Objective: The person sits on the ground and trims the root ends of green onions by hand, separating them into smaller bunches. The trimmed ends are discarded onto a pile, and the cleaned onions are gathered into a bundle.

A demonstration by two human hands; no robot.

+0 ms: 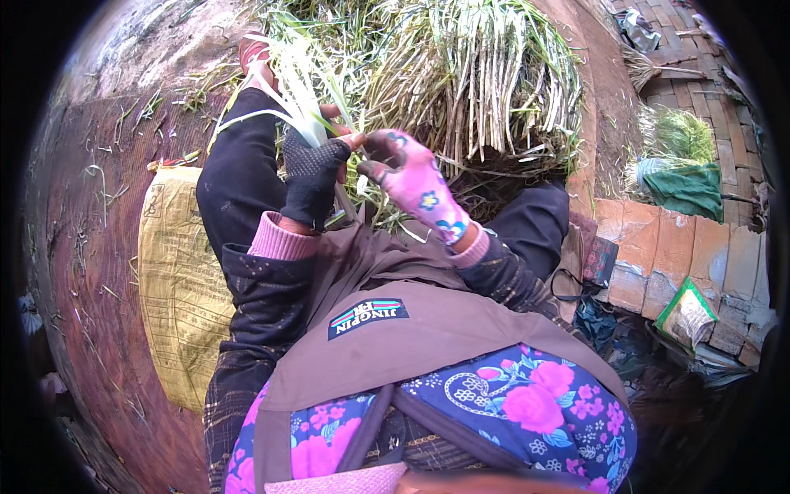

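Note:
My left hand (315, 170), in a dark fingerless knit glove, is closed around a bunch of pale green stalks (305, 108) whose leaves fan out away from me. Close to its right side, my right hand (419, 185) wears a pink flowered glove with bare fingertips. The right thumb and fingers are bent near the left fingertips; whether they pinch a strand cannot be made out. Beyond both hands lies a large heap of cut grass-like stalks (487, 86), partly dried. Loose leaves hang over my brown apron (395, 247) between my knees.
A yellow woven sack (179, 278) lies by my left leg on a reddish mat (92, 247). To the right are flattened cardboard (648, 253), a green cloth (688, 191), a small grass bundle (685, 136), a twig broom (642, 68) and a green-edged packet (686, 312).

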